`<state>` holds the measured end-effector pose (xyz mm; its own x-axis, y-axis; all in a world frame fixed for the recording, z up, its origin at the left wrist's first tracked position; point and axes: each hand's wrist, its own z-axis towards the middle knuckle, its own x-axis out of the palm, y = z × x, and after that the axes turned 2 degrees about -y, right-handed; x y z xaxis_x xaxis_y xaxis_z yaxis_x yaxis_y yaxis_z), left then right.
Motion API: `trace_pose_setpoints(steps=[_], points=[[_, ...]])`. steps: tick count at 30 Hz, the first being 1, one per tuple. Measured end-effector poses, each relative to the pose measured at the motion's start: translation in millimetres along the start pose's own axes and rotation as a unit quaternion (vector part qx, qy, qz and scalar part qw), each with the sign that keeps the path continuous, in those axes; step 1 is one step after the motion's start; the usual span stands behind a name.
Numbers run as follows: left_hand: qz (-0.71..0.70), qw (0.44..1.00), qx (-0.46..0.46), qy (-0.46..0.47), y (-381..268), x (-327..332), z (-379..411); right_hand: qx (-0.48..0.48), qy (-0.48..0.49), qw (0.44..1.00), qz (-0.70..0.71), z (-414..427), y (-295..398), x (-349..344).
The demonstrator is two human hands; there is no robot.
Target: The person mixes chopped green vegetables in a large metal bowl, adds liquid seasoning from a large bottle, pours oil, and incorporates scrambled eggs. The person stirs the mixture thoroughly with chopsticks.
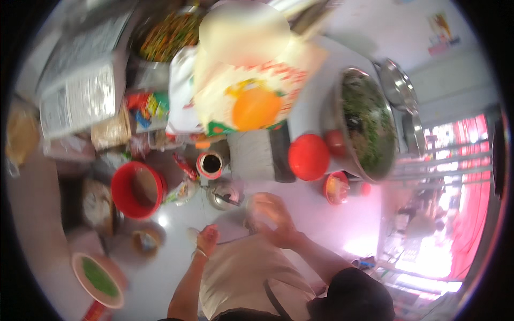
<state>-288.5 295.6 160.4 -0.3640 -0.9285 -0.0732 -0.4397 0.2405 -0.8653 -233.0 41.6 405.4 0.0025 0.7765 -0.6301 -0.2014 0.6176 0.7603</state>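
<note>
My left hand [209, 239], with a bangle at the wrist, is in front of my beige apron [251, 277] with its fingers curled. A blurred pale thing [193, 235] shows at its outer side; I cannot tell whether the hand grips it. Farther right, my right hand [277, 220] is raised with fingers and thumb bent round. Something hazy and see-through seems to lie within its fingers, too blurred to name. Just beyond it, a round metal lid [225, 196] with a dark handle rests near an open jar of dark contents [211, 163].
To the left stand a red bucket [137, 190] and a pale bowl of chopped greens [98, 279]. A large metal basin of greens [367, 124] is at right, beside a red round container [308, 157]. Ahead lie a printed yellow bag [257, 100] and a pan of shredded vegetables [170, 38].
</note>
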Motion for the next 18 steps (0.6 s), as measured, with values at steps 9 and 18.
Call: trace_pose_setpoints(steps=[9, 18], points=[[-0.099, 0.959, 0.214, 0.16, -256.7, 63.5, 32.2, 0.051, -0.265, 0.93, -0.25, -40.4, 46.1, -236.1], [-0.159, 0.966, 0.203, 0.013, -386.4, 226.6, 73.9, 0.1, -0.178, 0.848, -0.488, -73.6, -87.7, -434.7]])
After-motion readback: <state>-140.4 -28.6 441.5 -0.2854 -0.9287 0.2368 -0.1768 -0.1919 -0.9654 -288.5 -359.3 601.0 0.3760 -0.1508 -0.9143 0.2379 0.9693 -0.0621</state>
